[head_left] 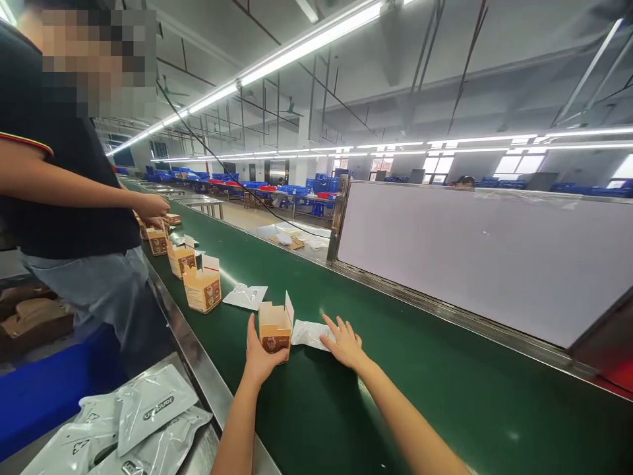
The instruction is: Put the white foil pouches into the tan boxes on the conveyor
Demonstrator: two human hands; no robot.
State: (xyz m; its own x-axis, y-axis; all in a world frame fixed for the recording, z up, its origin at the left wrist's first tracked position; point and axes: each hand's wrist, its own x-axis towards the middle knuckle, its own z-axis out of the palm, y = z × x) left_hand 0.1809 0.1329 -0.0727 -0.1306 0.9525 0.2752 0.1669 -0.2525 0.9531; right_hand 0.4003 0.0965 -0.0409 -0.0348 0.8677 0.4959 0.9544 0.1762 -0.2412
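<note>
Hands at a conveyor line, seen from head height. The left hand (260,353) is closed around the near side of a small printed cardboard carton (275,330), which stands upright on the green conveyor belt (395,409). The grip appears to steady the carton, whose top flaps stand open. The right hand (346,343) is open, with the fingers spread and the fingertips (330,324) at the end of a white foil pouch (309,335), which lies flat just beside the carton. Farther along the belt, similar cartons (202,285) stand in spaced single file with their flaps raised, apparently keeping each opening accessible; another pouch (244,296) lies flat beside them. At the left, a co-worker in a black shirt (64,152) extends a hand (151,206) toward the farthest cartons. A steel rail (190,349) edges the belt, and stacked pouches (148,412) lie on a steel ledge (205,448) below it. To the right stands a white board (475,264) in a metal frame. Beyond are blue crates (316,185) in a long room under tube lights (297,49).
</note>
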